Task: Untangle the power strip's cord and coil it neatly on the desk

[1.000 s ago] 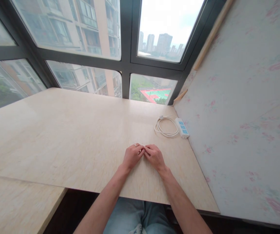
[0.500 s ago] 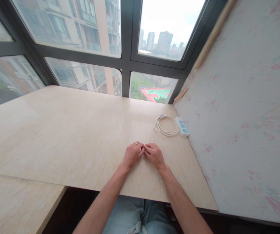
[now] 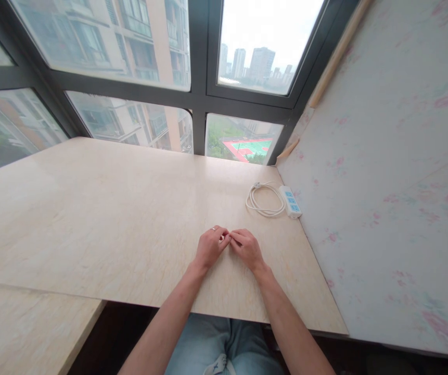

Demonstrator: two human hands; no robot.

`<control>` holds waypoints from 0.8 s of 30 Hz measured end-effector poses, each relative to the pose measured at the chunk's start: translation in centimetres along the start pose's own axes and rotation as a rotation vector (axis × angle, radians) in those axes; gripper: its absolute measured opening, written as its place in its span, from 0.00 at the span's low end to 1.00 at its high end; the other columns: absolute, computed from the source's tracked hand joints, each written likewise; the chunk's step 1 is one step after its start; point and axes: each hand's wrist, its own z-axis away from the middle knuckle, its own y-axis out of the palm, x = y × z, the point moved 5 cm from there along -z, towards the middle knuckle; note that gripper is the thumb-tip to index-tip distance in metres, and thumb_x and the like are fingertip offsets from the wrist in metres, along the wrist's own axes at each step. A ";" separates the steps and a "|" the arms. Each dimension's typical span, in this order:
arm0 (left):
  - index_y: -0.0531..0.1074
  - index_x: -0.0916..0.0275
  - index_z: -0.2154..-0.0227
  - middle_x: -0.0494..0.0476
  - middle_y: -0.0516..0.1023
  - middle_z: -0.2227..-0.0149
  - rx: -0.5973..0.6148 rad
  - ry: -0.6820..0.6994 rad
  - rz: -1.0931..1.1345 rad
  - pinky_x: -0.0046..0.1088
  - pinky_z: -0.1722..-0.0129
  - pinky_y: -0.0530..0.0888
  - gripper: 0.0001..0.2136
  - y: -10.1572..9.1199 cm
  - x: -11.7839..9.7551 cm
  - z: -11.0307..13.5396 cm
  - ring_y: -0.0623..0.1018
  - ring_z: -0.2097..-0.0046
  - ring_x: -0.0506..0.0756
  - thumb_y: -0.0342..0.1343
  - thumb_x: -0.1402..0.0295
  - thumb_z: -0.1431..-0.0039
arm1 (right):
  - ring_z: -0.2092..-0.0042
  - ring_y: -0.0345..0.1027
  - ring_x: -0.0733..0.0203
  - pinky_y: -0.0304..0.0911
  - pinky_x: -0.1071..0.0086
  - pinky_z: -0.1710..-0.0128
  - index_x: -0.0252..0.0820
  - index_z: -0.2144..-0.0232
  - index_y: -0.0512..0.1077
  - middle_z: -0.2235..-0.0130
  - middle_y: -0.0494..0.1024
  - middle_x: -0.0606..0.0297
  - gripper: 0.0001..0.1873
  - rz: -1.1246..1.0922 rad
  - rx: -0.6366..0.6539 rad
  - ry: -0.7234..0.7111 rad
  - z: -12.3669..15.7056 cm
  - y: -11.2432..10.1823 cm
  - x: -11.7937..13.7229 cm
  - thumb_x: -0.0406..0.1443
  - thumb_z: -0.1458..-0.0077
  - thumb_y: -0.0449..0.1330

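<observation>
My left hand and my right hand meet over the beige marble-patterned ledge, fingertips against fingertips. Both are closed in a pinch, thumbs pressed to the fingers. Whatever lies between the tips, if anything, is too small to make out. A ring sits on a finger of my left hand. Beyond my right hand, a white power strip with blue socket faces rests by the wall, its white cable coiled beside it.
Dark window frames rise at the ledge's far edge. The flower-patterned wall bounds the right side. A lower beige panel stands at the front left, with a dark gap beside it. My legs in light blue jeans are below the front edge.
The fingers of my left hand have lifted and bent a little, opening a small gap above the thumb. My right hand stays nearly in place. The view has shifted slightly.
</observation>
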 end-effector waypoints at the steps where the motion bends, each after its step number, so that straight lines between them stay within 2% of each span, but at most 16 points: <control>1: 0.72 0.61 0.69 0.52 0.76 0.69 -0.006 -0.002 0.005 0.26 0.66 0.69 0.04 0.0 0.0 0.0 0.75 0.69 0.50 0.54 0.72 0.39 | 0.59 0.71 0.59 0.65 0.65 0.56 0.44 0.64 0.78 0.63 0.79 0.61 0.10 0.000 0.000 0.002 0.0 0.0 0.0 0.31 0.40 0.56; 24: 0.74 0.60 0.67 0.53 0.78 0.68 0.021 0.023 0.055 0.26 0.66 0.71 0.04 0.1 -0.1 0.0 0.75 0.69 0.50 0.55 0.73 0.41 | 0.60 0.71 0.59 0.65 0.66 0.57 0.46 0.63 0.79 0.64 0.79 0.61 0.11 0.017 0.007 0.017 0.0 -0.1 0.0 0.31 0.41 0.56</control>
